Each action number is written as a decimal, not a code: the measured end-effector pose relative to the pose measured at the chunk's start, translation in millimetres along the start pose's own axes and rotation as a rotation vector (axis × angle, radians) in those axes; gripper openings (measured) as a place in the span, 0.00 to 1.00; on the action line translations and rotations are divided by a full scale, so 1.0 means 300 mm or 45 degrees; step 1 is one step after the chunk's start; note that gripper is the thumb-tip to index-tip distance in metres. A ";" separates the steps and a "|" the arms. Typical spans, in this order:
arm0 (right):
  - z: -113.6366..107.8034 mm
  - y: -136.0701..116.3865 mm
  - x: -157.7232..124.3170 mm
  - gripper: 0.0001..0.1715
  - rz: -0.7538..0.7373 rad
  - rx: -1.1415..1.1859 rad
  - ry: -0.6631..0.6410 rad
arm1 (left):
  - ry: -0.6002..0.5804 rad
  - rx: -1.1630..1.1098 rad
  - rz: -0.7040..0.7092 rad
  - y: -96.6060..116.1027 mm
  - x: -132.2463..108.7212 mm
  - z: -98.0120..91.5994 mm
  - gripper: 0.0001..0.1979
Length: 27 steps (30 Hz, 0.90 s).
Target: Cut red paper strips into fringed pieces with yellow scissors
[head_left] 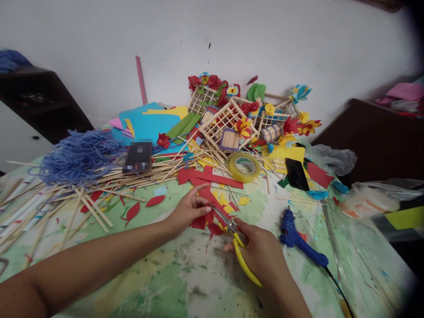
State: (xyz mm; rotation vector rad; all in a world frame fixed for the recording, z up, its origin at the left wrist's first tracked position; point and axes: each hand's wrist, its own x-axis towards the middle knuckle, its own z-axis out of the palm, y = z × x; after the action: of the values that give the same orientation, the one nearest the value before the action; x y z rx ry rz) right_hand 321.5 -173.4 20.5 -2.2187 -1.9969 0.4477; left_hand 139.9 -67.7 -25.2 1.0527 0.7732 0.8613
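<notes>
I read the right hand (261, 247) closed on the scissors (232, 225), forearm in from lower right. Left hand (192, 206) comes in from lower left, fingers half curled right at the blade tips; can't tell from my view if it pinches anything. Scissors sit mid-tabletop (159, 274), over red paper (216, 229) scraps: yellow handles, slim metal blades angled up-left, looking nearly together. I have the tape roll (243, 178) beyond the hands, blue glue gun (291, 236) right of the right hand.
</notes>
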 end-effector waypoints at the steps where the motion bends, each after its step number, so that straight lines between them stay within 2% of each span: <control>1: 0.000 0.000 0.001 0.29 0.000 0.000 -0.007 | -0.010 0.005 -0.006 0.000 -0.001 0.000 0.36; 17: -0.001 -0.004 -0.005 0.22 -0.025 0.060 0.019 | -0.005 -0.002 -0.030 0.006 -0.003 0.005 0.37; 27: 0.006 0.013 0.004 0.29 0.104 -0.020 0.106 | 0.011 0.014 -0.021 0.003 0.001 0.006 0.36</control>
State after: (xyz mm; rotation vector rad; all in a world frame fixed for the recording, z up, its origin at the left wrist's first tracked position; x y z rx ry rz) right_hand 324.7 -172.9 17.4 -2.2947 -1.8808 0.3433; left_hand 141.4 -68.0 -23.9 1.0514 0.7936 0.8486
